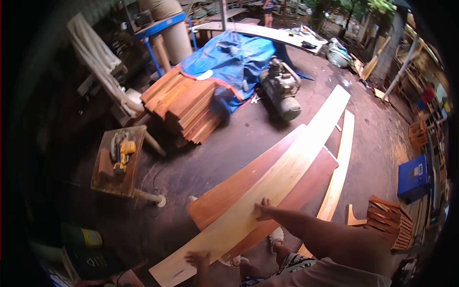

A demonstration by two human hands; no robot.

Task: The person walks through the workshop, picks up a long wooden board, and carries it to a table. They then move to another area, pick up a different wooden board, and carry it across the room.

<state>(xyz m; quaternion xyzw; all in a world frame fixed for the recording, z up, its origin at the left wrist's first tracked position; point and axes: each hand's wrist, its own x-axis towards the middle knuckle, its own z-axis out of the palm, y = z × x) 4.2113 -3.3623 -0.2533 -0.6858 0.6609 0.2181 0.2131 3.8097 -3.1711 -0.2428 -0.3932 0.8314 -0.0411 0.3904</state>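
A long pale wooden plank (248, 205) runs diagonally from the bottom of the view to the upper right. It lies across a wider reddish-brown board (217, 198), which shows on both sides of it. My left hand (198, 260) rests on the plank's near end, fingers spread. Farther along, my right hand (264, 209) touches the plank's face with its fingers apart. Neither hand is wrapped round anything. Whatever supports the boards is mostly hidden beneath them.
Another pale plank (334, 186) lies to the right. A small table (103, 170) at left bears a yellow circular saw (125, 147). Stacked reddish lumber (181, 103), a blue tarp (229, 57) and an engine-like machine (282, 86) stand ahead. At right are a blue box (412, 178) and slatted wood (387, 222).
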